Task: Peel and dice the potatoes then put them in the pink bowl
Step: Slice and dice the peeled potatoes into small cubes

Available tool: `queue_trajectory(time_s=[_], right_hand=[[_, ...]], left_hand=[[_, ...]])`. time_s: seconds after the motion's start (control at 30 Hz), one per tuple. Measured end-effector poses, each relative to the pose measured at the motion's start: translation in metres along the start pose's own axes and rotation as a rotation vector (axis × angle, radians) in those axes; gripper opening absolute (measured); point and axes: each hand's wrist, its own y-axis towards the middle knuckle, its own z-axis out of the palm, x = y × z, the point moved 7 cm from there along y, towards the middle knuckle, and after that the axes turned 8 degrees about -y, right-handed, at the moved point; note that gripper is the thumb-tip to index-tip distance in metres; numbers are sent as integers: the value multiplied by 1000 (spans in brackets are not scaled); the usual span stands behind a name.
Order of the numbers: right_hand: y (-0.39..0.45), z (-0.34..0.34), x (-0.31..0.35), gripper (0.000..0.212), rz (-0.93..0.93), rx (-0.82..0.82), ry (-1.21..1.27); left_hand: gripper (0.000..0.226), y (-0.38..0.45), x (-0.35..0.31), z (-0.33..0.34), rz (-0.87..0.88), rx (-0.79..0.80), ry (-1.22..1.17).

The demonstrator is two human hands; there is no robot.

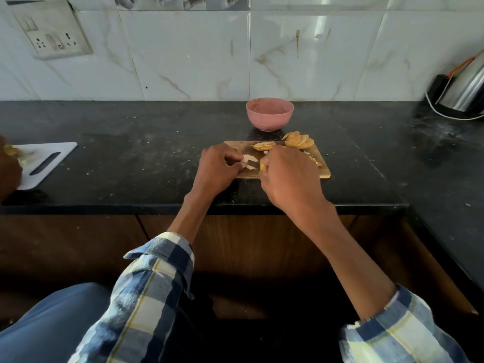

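- Checked sleeves [146, 292] sit nearest the camera, rolled back from both wrists; they hang clear of the board, so catching cloth on the blade looks unlikely.
- Right hand [290, 176] is curled round a knife [252, 163] with a yellow handle, the blade reaching left across the near part of the wooden cutting board [323, 172].
- Left hand [217, 169] pinches a pale potato piece [247, 161] at the board's left edge, fingertips pressed together and touching or just beside the blade. That is the main hazard, in my judgement: a small, wet piece can roll or slip, and the edge would then meet a fingertip.
- Working right at the board's left rim, a cut piece could skid off onto the gritty black table [131, 158] and pick up dirt.
- Potato slices [298, 140] lie fanned at the far right corner, some overhanging the rim, with another sliced stack [263, 146] just left of them; a nudge from the knife hand could push them off.
- Pink bowl [269, 113] stands on the table just beyond the board's far edge; I see no potato in it, so every piece has yet to travel there, and a loose handful may scatter.
- At the far left, another person's hand [9, 166] is at a white board [44, 163], well apart from this work.
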Motion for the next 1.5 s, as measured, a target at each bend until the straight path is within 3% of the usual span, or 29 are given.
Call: queue_trajectory(time_s=[0.13,0.4,0.7,0.97,1.13,1.27,1.37,1.5], right_hand=[[-13,-13,-12,16,8,30,-13],[8,-4,-2,20,50,-92,47],[21,25,10,17,27,-51,27],[0,6,2,24,-3,0,33],[-16,-11,-11,16,12,-33,63],[-17,-12,-17,16,53,-115,121],[-15,-9,-26,18,98,-139,139],[-13,-9,-37,19,122,-158,152]], left_hand=[[17,1,1,0,3,8,12],[12,-2,-3,-5,-19,-29,14],[10,0,-2,-4,-5,-11,5],[9,1,0,-1,16,-18,17],[9,2,-1,1,21,11,37],[25,7,0,8,65,131,46],[43,19,-1,19,96,337,141],[47,36,-7,28,143,597,193]])
